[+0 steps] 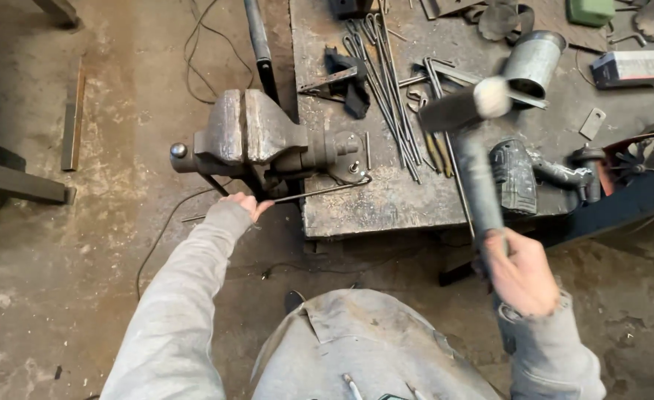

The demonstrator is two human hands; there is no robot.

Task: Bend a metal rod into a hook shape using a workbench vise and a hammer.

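Note:
My left hand [247, 205] grips a thin bent steel rod [319, 191] just below the heavy bench vise [257, 141] bolted at the left edge of the steel workbench [386, 204]. The rod runs from my fingers to the right, under the vise body, and curls up at its far end. My right hand [521, 270] is closed on the handle of a hammer [464, 111], which is raised and blurred above the bench, its head over a bundle of rods.
Several long thin rods [390, 89] lie on the bench beside a metal can [532, 63], an angle grinder [542, 174] and flat scraps. A cable [201, 44] trails over the dusty concrete floor at left. Steel bars [71, 115] lie on the floor.

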